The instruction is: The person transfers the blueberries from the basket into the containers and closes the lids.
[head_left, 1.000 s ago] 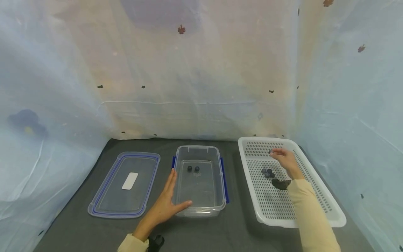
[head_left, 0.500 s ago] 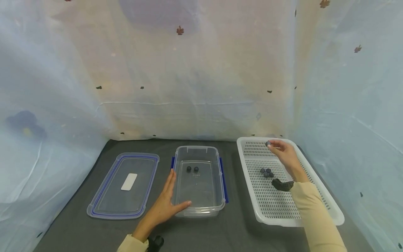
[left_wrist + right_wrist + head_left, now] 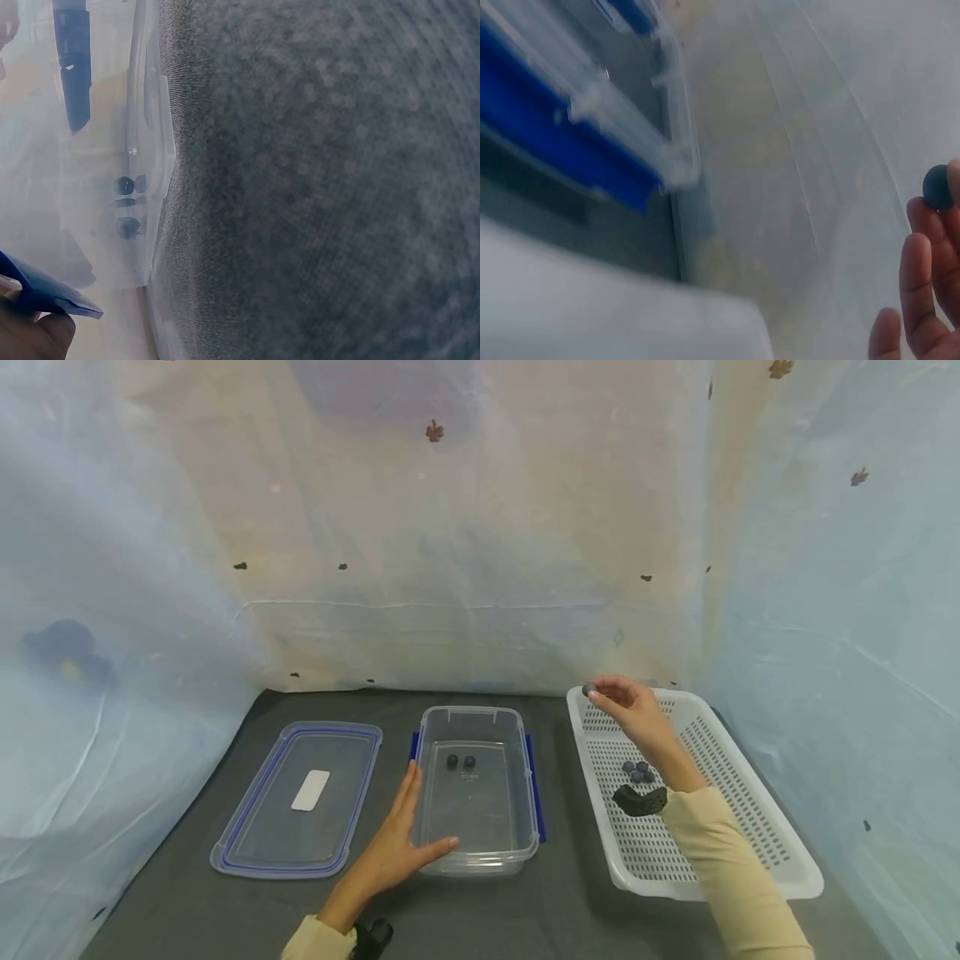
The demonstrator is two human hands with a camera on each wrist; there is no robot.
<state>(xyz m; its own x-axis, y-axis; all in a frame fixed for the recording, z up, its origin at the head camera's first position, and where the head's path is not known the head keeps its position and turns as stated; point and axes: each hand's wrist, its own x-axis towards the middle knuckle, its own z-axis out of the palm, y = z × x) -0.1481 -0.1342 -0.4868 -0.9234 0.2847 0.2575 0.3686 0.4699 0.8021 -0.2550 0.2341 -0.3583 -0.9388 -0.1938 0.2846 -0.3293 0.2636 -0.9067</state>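
Note:
My right hand [image 3: 633, 712] pinches a single blueberry [image 3: 588, 690] between thumb and fingertips, above the far left corner of the white slotted basket [image 3: 617, 860]. In the right wrist view the same blueberry [image 3: 937, 187] shows at the right edge. Several more blueberries [image 3: 638, 772] lie clustered on the basket floor. Fingers spread, my left hand [image 3: 393, 852] rests against the left side of the clear plastic container [image 3: 476, 860]. Two blueberries [image 3: 461, 762] sit inside that container, towards its back; the left wrist view shows them through the wall.
Left of the container a clear lid [image 3: 300, 839] with a blue seal and a white label lies flat on the dark cloth [image 3: 558, 902]. Blue clips [image 3: 535, 789] hang along the container's sides. Pale plastic sheeting [image 3: 480, 527] stands behind and at both sides.
With the blueberry pinched in it, my right hand has risen and moved left, from over the basket's middle to its far left corner. My left hand stays where it was.

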